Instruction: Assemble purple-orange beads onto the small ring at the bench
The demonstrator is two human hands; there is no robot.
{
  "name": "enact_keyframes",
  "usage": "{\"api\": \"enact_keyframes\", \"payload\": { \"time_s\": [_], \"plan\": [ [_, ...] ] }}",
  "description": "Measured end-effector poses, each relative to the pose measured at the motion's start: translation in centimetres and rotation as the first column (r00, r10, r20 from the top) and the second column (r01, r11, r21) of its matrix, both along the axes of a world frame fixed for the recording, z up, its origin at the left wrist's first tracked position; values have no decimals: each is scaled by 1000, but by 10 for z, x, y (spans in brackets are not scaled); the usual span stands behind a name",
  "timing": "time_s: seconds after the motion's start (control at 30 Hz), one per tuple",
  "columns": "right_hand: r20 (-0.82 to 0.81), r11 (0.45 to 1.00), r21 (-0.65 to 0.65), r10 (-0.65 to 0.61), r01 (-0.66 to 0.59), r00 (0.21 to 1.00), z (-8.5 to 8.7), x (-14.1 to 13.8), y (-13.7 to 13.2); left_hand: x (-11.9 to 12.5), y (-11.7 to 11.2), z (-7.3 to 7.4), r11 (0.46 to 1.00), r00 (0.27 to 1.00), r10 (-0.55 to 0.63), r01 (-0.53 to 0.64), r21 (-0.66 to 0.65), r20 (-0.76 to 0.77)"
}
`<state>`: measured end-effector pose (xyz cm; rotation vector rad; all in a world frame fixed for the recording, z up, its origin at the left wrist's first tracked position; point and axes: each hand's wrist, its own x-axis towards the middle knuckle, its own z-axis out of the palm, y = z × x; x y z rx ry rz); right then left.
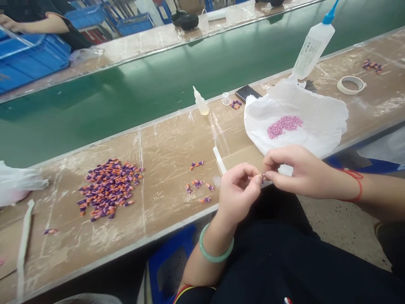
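Observation:
My left hand (238, 191) and my right hand (295, 171) meet fingertip to fingertip just past the bench's front edge, both pinched on one tiny purple-and-orange piece (261, 177). A green bangle circles my left wrist, a red string my right. A big heap of the same purple and orange pieces (108, 188) lies to the left on the bench. A few loose pieces (198, 185) lie close to my left hand beside a white stick (219, 160). A white plastic bag (319, 118) holding small pink beads (284, 126) sits behind my right hand.
A small glue bottle (201, 101), a little clear cup (225, 99), a dark phone (247, 92), a large squeeze bottle (314, 44) and a tape roll (351, 85) stand along the bench. A green conveyor belt (152, 84) runs behind. Another person's arm (34, 24) rests by blue crates (28, 59) at far left.

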<state>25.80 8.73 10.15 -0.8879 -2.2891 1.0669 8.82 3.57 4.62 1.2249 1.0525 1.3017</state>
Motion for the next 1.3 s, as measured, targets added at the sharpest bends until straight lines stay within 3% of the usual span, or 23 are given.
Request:
{"api": "enact_keyframes", "payload": {
  "time_s": [0.27,0.4,0.57,0.67,0.83,1.07,1.3],
  "plan": [
    [11,998,65,10,-11,1000,-2,-7,0,-5,0,-2,997,999,-16,18,-78,27],
    [10,998,39,48,-48,999,-2,-11,3,-10,-3,-8,996,992,-21,32,-86,124],
    [148,981,112,143,-161,979,-8,-14,20,-31,-13,-20,983,978,92,-58,-175,189],
    [385,944,186,185,-273,904,-18,-18,34,-44,-22,-30,964,971,144,-94,-247,192],
    [707,906,200,130,-373,695,-29,-33,45,-50,-36,-43,944,957,168,-87,-318,238],
    [832,870,206,85,-448,548,-23,-49,44,-49,-37,-42,948,973,140,-78,-309,185],
    [861,854,208,71,-477,503,-25,-53,44,-48,-33,-43,955,972,151,-97,-280,178]
  ]
}}
